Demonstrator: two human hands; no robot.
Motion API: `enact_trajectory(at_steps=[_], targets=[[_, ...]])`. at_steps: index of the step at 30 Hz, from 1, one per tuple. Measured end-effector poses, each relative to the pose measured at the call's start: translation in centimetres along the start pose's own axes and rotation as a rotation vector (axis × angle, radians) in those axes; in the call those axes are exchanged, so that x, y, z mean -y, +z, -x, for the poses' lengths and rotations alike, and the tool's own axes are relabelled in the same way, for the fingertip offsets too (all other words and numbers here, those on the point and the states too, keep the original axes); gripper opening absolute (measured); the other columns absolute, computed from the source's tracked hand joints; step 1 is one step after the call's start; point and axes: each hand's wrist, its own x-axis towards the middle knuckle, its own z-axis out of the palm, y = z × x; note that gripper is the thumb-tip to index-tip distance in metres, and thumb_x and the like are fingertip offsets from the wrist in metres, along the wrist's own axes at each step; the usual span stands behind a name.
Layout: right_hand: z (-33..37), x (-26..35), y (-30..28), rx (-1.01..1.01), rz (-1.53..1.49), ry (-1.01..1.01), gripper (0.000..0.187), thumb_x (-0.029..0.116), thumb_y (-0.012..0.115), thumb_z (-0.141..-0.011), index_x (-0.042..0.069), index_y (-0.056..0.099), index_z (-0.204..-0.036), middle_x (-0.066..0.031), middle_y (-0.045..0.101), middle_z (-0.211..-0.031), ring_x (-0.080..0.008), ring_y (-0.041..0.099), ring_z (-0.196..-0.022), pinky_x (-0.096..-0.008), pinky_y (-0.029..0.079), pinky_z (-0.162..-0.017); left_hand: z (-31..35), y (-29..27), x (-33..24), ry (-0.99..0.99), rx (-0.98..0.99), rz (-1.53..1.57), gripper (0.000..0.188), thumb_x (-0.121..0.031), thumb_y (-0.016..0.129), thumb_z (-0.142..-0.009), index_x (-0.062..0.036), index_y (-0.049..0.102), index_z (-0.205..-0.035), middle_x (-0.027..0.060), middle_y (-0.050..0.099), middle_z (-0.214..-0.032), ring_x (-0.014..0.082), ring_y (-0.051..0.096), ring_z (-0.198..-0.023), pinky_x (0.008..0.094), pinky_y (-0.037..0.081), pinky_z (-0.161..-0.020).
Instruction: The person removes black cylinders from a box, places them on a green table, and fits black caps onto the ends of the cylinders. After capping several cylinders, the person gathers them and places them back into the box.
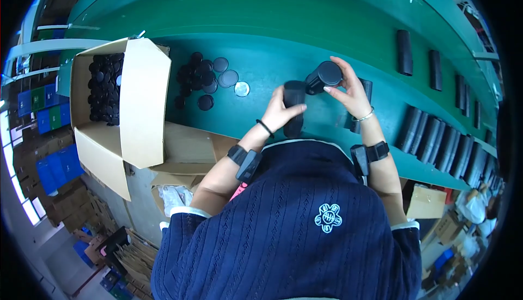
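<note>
My left hand is closed around a dark cylinder near the bench's front edge, thumb across its side. My right hand grips a second black cylinder, whose round flat end faces up toward me. The two cylinders are close together; whether they touch I cannot tell. Partly behind my right wrist lies another dark tube. To the left of my hands, loose black discs lie in a pile on the green bench. One disc looks silvery.
An open cardboard box full of black discs stands at the left. Several black tubes lie in a row on the right of the bench. More tubes rest on the green strip behind.
</note>
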Motion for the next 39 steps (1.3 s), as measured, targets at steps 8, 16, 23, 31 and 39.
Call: enact_trajectory(at_steps=[8, 16, 23, 31, 39], targets=[[1.1, -0.8, -1.5, 0.014, -0.065, 0.049, 0.065, -0.001, 0.068, -0.078, 0.005, 0.037, -0.135, -0.0079, 0.047, -0.13, -0.0167, 0.047, -0.119, -0.0293, 0.044, -0.092, -3.1, 2.3, -3.0, -0.192, -0.304, -0.662, 0.1, -0.036, 0.081, -0.066, 0.0076, 0.027, -0.137, 0.0277, 0.04, -0.128, 0.0413, 0.039, -0.12, 0.0461, 0.037, -0.099], [2.7, 0.7, 0.1, -0.06, 0.228, -0.109, 0.074, 0.004, 0.073, -0.074, 0.006, 0.038, -0.139, -0.0129, 0.044, -0.134, -0.0229, 0.048, -0.118, -0.0299, 0.049, -0.084, -4.5, 4.8, -6.5, 0.442, 0.097, -0.253, 0.07, -0.014, 0.075, -0.071, -0.0022, 0.039, -0.13, 0.0232, 0.051, -0.124, 0.039, 0.052, -0.114, 0.0424, 0.045, -0.094], [3.0, 0.6, 0.9, -0.155, 0.388, -0.14, 0.069, 0.005, 0.072, -0.075, 0.003, 0.04, -0.137, -0.0176, 0.05, -0.13, -0.0276, 0.056, -0.11, -0.0309, 0.05, -0.082, -4.3, 5.2, -7.0, 0.467, 0.079, -0.287, 0.063, -0.018, 0.076, -0.069, -0.0018, 0.045, -0.122, 0.0211, 0.057, -0.113, 0.0396, 0.056, -0.105, 0.0429, 0.048, -0.087], [3.5, 0.2, 0.4, -0.169, 0.263, -0.128, 0.063, 0.002, 0.07, -0.075, 0.006, 0.043, -0.132, -0.0167, 0.051, -0.129, -0.0303, 0.056, -0.112, -0.0326, 0.049, -0.084, -4.2, 5.5, -7.3, 0.519, 0.078, -0.358, 0.064, -0.017, 0.075, -0.069, -0.0039, 0.045, -0.124, 0.018, 0.054, -0.116, 0.0369, 0.056, -0.106, 0.04, 0.048, -0.089], [4.3, 0.4, 0.2, -0.158, 0.394, -0.182, 0.07, 0.01, 0.075, -0.073, 0.006, 0.043, -0.135, -0.0166, 0.049, -0.13, -0.0293, 0.054, -0.113, -0.0336, 0.049, -0.086, -4.5, 4.9, -7.1, 0.524, 0.247, -0.293, 0.068, -0.011, 0.075, -0.068, -0.0008, 0.04, -0.126, 0.0215, 0.052, -0.121, 0.0396, 0.052, -0.113, 0.0426, 0.045, -0.095]])
